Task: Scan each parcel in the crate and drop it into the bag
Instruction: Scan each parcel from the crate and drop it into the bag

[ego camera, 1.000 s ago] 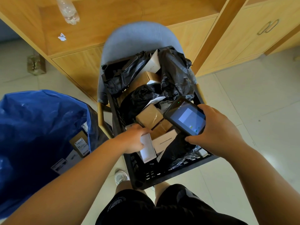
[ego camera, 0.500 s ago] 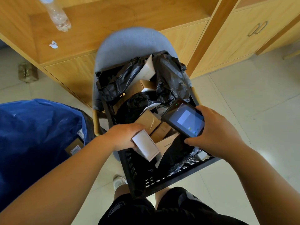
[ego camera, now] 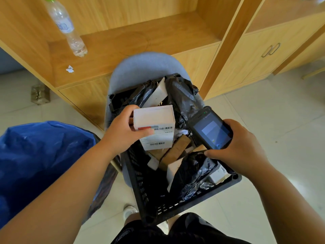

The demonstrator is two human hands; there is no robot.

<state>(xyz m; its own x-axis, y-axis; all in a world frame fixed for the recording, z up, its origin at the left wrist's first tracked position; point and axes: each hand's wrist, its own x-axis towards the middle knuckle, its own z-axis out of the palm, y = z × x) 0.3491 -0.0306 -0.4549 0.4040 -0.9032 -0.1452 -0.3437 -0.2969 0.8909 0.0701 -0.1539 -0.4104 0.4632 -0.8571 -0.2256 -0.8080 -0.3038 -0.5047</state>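
My left hand grips a white box parcel with barcode labels, held up above the black crate. The label side faces me. To its right my right hand holds a black handheld scanner, screen lit, its top end pointing toward the parcel. Several brown boxes and black plastic-wrapped parcels lie in the crate. The blue bag stands open at the left; its inside is not visible.
The crate sits on a grey chair in front of a wooden cabinet. A clear plastic bottle and a paper scrap lie on the shelf. Tiled floor extends to the right. My legs are below the crate.
My left hand has lifted the white box out of the crate and turned it so its barcode label faces up. The scanner has stayed beside it at the right.
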